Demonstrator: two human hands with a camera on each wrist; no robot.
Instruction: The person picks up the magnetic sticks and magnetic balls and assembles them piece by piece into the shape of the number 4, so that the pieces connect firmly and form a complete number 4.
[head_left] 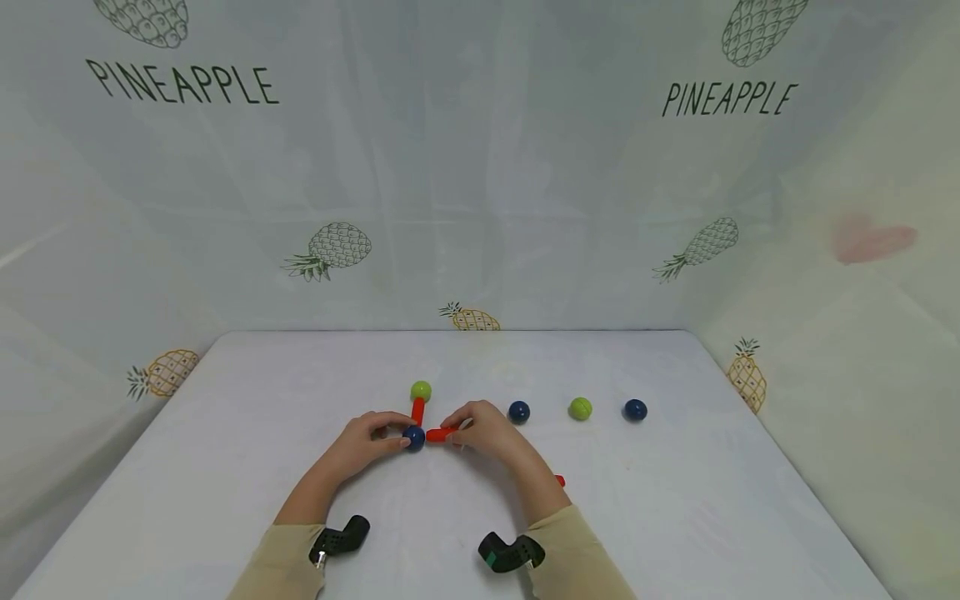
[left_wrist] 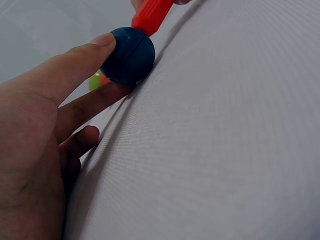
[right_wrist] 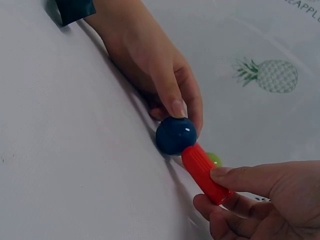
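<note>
My left hand (head_left: 365, 442) pinches a dark blue ball (head_left: 413, 438) between thumb and fingers, low at the white table. Behind this ball a red rod (head_left: 417, 411) stretches away to a green ball (head_left: 421, 390). From the right, my right hand (head_left: 486, 429) holds a second red rod (head_left: 438, 435) between thumb and fingers. In the right wrist view the end of that red rod (right_wrist: 202, 172) meets the blue ball (right_wrist: 176, 136). The left wrist view also has the rod (left_wrist: 152, 16) against the ball (left_wrist: 131, 55).
To the right on the white table (head_left: 712, 517) lie a blue ball (head_left: 519, 412), a green ball (head_left: 581, 408) and another blue ball (head_left: 635, 410). A red piece (head_left: 560, 481) shows partly behind the right forearm. A pineapple-print cloth (head_left: 480, 167) hangs behind the table.
</note>
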